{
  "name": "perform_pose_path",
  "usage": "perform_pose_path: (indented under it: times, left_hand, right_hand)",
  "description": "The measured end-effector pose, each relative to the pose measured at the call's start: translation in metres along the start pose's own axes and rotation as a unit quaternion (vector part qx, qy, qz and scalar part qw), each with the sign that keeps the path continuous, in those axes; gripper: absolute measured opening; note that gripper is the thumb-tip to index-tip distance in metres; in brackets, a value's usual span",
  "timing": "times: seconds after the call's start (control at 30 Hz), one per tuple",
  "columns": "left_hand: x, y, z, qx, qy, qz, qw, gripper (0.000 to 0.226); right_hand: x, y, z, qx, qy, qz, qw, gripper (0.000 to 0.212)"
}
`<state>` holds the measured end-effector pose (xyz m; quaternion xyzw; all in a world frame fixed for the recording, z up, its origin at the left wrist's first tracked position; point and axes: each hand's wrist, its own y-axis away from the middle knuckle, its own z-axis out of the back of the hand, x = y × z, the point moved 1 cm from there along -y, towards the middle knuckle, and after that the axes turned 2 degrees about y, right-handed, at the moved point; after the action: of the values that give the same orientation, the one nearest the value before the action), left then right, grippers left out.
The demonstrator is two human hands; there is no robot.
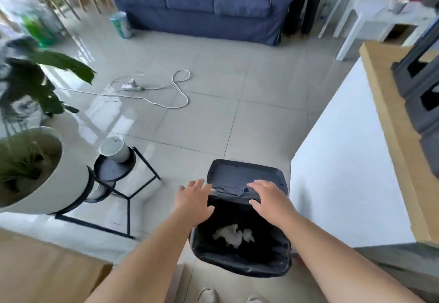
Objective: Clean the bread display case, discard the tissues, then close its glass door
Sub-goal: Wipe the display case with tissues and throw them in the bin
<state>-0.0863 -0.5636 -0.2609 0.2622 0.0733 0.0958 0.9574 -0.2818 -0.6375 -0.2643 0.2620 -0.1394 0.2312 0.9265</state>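
Observation:
A black trash bin lined with a dark bag stands on the floor right below me, its lid tipped up at the far side. Crumpled white tissues lie at the bottom of the bin. My left hand hovers over the bin's left rim, fingers spread, holding nothing. My right hand rests on the near edge of the lid, fingers spread, palm down. The bread display case is mostly out of view; a dark frame at the right edge may be part of it.
A white counter with a wooden top runs along the right. Potted plants on black stands sit at the left. A white power strip and cable lie on the tiled floor. A blue sofa stands at the back.

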Motion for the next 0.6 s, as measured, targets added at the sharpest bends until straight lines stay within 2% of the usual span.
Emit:
perform_pose_path:
  times: [0.2, 0.37, 0.53, 0.6]
  left_hand:
    - [0.039, 0.063, 0.098, -0.147, 0.005, 0.077, 0.986, 0.061]
    - [0.088, 0.159, 0.159, -0.262, 0.006, 0.193, 0.946, 0.059]
    - [0.140, 0.284, 0.151, -0.287, 0.011, 0.354, 0.890, 0.059]
    - [0.153, 0.347, 0.131, -0.280, 0.031, 0.431, 0.857, 0.058]
  right_hand:
    - [0.080, -0.008, 0.085, -0.068, 0.057, 0.132, 0.987, 0.049]
    - [0.193, -0.001, 0.141, -0.132, 0.068, 0.277, 0.949, 0.050]
    - [0.312, 0.041, 0.142, -0.126, 0.084, 0.410, 0.899, 0.050]
    - [0.358, 0.067, 0.128, -0.120, 0.089, 0.474, 0.868, 0.050]
